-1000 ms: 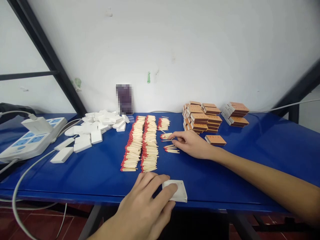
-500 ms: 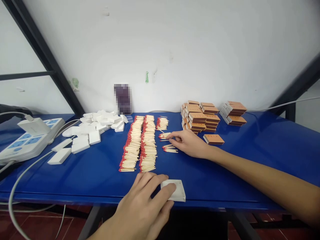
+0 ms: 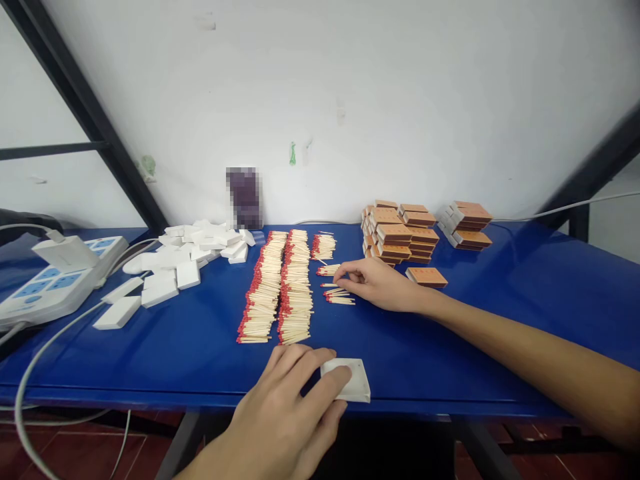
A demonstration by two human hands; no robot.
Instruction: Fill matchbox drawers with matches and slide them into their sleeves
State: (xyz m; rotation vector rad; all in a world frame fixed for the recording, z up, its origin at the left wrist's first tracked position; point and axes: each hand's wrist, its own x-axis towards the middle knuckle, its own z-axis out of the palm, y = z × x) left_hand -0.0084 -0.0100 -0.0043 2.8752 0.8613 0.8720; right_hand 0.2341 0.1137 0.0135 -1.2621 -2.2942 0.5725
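Note:
My left hand [image 3: 295,407] holds a small white matchbox tray [image 3: 357,381] at the table's front edge, one finger inside it. Farther back, my right hand [image 3: 373,285] rests on the blue table with thumb and fingertips pinched at a few loose red-tipped matches [image 3: 341,295]; whether a match is between the fingertips is too small to tell. Two long rows of matches, a left row [image 3: 263,287] and a right row [image 3: 297,287], lie left of that hand. A short pile of matches [image 3: 324,247] sits behind it.
White trays [image 3: 187,275] are heaped at the left, beside a power strip [image 3: 60,283] with cables. Orange matchboxes [image 3: 395,233] stand stacked behind my right arm, with another stack [image 3: 470,217] farther right and a single box [image 3: 426,277] nearer. A pixelated object leans on the wall.
A match near my right fingertips now lies apart from the small group behind it, closer to the front matches. My left hand and the tray have stayed almost still.

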